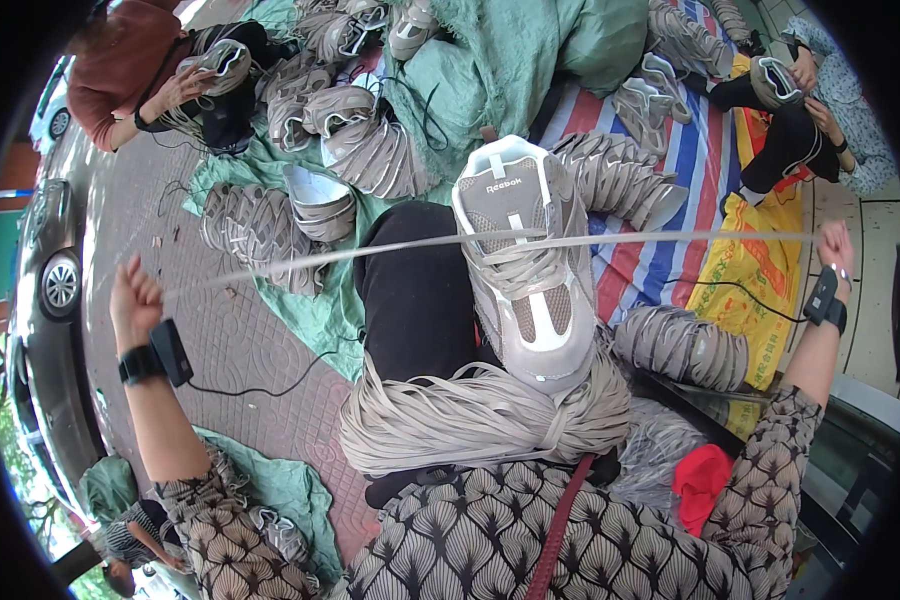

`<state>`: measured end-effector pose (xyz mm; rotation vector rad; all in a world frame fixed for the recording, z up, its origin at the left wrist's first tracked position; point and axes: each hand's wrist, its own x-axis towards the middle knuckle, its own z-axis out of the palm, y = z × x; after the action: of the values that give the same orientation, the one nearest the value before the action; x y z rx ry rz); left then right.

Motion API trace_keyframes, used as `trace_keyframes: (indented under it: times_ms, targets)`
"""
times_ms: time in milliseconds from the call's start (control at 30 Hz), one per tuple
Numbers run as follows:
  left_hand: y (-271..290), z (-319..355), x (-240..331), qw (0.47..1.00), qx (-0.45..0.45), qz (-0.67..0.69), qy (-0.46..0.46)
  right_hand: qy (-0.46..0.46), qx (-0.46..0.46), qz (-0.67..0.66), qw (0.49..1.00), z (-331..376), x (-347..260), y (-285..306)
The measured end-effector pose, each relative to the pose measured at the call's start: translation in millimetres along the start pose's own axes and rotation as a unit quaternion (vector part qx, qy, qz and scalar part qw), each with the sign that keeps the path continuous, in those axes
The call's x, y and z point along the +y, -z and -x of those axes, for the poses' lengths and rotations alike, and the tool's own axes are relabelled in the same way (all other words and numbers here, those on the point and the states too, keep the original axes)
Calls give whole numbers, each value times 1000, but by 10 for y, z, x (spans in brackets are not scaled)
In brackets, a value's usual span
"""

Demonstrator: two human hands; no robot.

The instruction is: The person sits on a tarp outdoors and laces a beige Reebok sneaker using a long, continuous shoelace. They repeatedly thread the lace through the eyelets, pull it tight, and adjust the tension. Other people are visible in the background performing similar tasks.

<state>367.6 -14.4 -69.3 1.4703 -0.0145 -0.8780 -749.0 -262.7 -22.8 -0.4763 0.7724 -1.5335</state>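
A grey and white sneaker (522,265) rests on my black-trousered knee (415,295), toe toward me. A flat beige shoelace (610,239) runs through its eyelets and is stretched wide to both sides. My left hand (135,298) is raised at the far left, pinching one end of the lace. My right hand (836,246) is raised at the far right, pinching the other end. Both wrists carry black bands with cables. A thick bundle of beige laces (470,420) lies across my lap below the shoe.
Several piles of grey sneakers (355,140) lie on green tarp (510,60) and a striped sheet (705,150). One person (120,70) sits at upper left holding a shoe, another (820,110) at upper right. A yellow sack (745,270), red cloth (700,480), parked car (50,290).
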Motion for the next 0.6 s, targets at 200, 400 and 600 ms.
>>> trace_keyframes:
  times_ms: [200, 400, 600]
  targets:
    - [1560, 64, -146, 974, 215, -49, 46, -40, 212, 235, 948, 401, 1477, -134]
    - [-577, 982, -1017, 976, -103, -188, -33, -142, -249, 575, 766, 1326, 2959, -2321]
    - [-1992, 1759, -1489, 852, -382, -327, -146, -234, -498, 577, 604, 1402, 3701, -3224]
